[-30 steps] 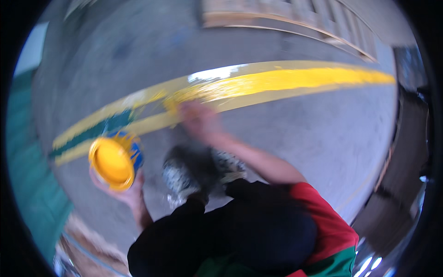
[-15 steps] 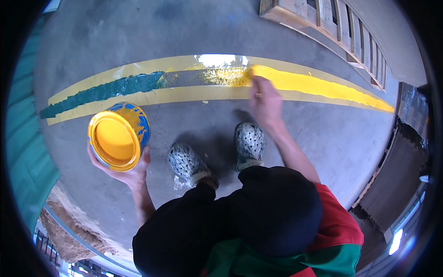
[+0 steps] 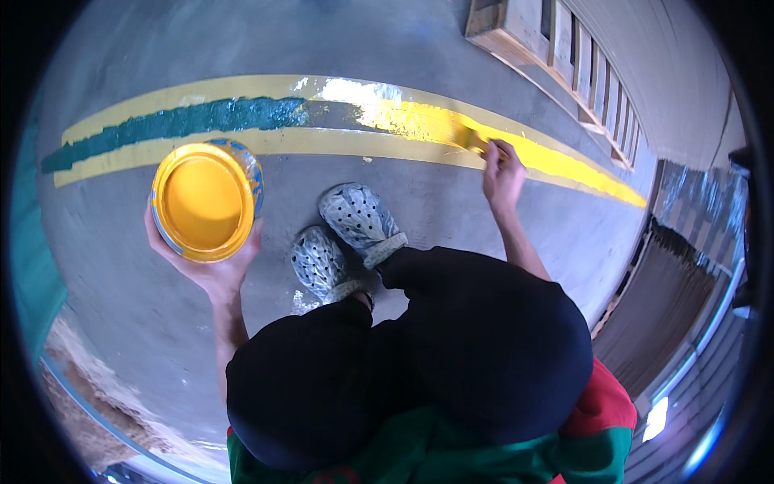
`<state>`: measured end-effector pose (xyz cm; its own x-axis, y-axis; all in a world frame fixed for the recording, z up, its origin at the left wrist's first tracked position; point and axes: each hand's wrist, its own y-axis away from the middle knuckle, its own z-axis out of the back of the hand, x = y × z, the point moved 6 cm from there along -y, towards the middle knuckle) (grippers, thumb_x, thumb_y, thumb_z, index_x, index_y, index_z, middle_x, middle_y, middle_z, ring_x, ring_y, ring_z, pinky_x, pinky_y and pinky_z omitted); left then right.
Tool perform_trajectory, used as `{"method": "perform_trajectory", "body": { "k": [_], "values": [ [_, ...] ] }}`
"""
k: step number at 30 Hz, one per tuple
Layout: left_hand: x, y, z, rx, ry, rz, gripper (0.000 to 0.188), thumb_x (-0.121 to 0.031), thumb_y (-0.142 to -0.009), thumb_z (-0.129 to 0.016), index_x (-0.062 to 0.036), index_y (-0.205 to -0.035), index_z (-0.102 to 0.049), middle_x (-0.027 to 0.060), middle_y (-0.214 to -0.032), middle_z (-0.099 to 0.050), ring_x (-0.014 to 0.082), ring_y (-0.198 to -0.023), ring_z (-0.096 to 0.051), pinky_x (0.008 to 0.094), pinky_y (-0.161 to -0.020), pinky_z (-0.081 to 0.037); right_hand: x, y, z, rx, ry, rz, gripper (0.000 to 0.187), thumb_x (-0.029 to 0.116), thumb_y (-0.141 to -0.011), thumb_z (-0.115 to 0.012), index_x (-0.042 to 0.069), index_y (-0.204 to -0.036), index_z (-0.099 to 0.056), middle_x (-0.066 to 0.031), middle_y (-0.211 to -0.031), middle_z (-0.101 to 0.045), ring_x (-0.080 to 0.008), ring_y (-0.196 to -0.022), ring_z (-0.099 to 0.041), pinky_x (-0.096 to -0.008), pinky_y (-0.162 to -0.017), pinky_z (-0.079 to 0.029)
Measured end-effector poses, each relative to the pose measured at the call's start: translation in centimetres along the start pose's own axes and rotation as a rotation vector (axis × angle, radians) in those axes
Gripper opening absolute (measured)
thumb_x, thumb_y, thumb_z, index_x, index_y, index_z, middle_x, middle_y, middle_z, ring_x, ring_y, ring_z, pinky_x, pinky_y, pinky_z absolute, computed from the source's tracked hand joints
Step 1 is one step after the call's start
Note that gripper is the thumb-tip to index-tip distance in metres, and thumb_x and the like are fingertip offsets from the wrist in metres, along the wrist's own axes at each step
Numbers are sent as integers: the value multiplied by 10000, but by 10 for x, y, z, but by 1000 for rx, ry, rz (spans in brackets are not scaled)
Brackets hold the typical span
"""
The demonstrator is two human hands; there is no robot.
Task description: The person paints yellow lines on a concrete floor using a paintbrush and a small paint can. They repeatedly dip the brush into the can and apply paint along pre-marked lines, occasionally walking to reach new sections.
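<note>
My left hand (image 3: 216,274) is wrapped round a paint can (image 3: 256,179) from below, tilted so that the yellow paint (image 3: 203,202) inside shows. Yellow drips streak its blue side. In my right hand (image 3: 504,173) is a paintbrush (image 3: 469,135), its yellow-coated bristles touching the painted line on the floor. From the brush to the right runs a solid yellow stripe (image 3: 556,161); left of it the yellow coat is thin and patchy. Further left the line is dark green (image 3: 193,121). Strips of pale yellow masking tape (image 3: 266,143) border the line.
My feet, in grey-white clogs (image 3: 360,214), stand close together on the grey concrete floor (image 3: 419,202). A wooden pallet (image 3: 556,56) lies at the far right. Stacked brown sheets (image 3: 669,282) stand along the right side. Green sheeting (image 3: 40,266) lines the left edge.
My right hand and the brush have moved right and slightly nearer along the stripe. My right foot has shifted left, close to the other. The whole view has also shifted.
</note>
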<state>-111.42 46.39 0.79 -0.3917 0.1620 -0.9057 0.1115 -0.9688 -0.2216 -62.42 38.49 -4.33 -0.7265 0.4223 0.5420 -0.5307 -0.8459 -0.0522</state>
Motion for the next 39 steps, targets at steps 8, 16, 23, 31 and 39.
{"method": "perform_trajectory", "body": {
  "k": [8, 16, 23, 31, 39],
  "values": [
    [25, 15, -3, -29, -72, 24, 1249, -278, -592, -957, -66, -1526, -157, 179, -1483, -345, 320, -1365, -429, 494, -1152, -395, 74, 4, -57, 109, 145, 270, 124, 77, -947, -663, -22, -1018, -687, -221, -925, -720, -327, -816, -742, -403, -710, -598],
    [48, 28, -41, 6, 123, 99, 1271, -223, -601, -967, -67, -1530, -114, 226, -1493, -324, 341, -1361, -446, 502, -1147, -405, 212, -25, -71, 378, -698, 119, 202, 113, -1001, -602, -70, -1067, -656, -215, -1058, -708, -261, -885, -737, -349, -784, -631],
    [55, 4, -84, 15, 167, -107, 1230, -271, -514, -1012, -54, -1476, -276, 225, -1475, -403, 373, -1364, -435, 498, -1153, -343, 294, -26, -21, 664, -820, 503, 194, 85, -1008, -562, -67, -1128, -571, -267, -1083, -684, -261, -818, -737, -338, -721, -629],
    [34, -8, -108, 101, 195, -157, 1221, -198, -472, -997, -83, -1471, -304, 210, -1477, -411, 407, -1374, -413, 513, -1141, -353, 278, -9, -50, 639, -575, 494, 170, 54, -981, -625, -66, -1101, -621, -188, -1058, -717, -208, -845, -735, -292, -734, -605],
    [44, -13, -111, 60, 158, -150, 1214, -179, -480, -998, -75, -1463, -293, 216, -1469, -413, 402, -1368, -425, 502, -1143, -363, 213, -49, -41, 645, -920, 59, 255, 162, -1024, -571, -67, -1128, -615, -254, -1121, -679, -275, -920, -725, -347, -797, -627]
  ]
}}
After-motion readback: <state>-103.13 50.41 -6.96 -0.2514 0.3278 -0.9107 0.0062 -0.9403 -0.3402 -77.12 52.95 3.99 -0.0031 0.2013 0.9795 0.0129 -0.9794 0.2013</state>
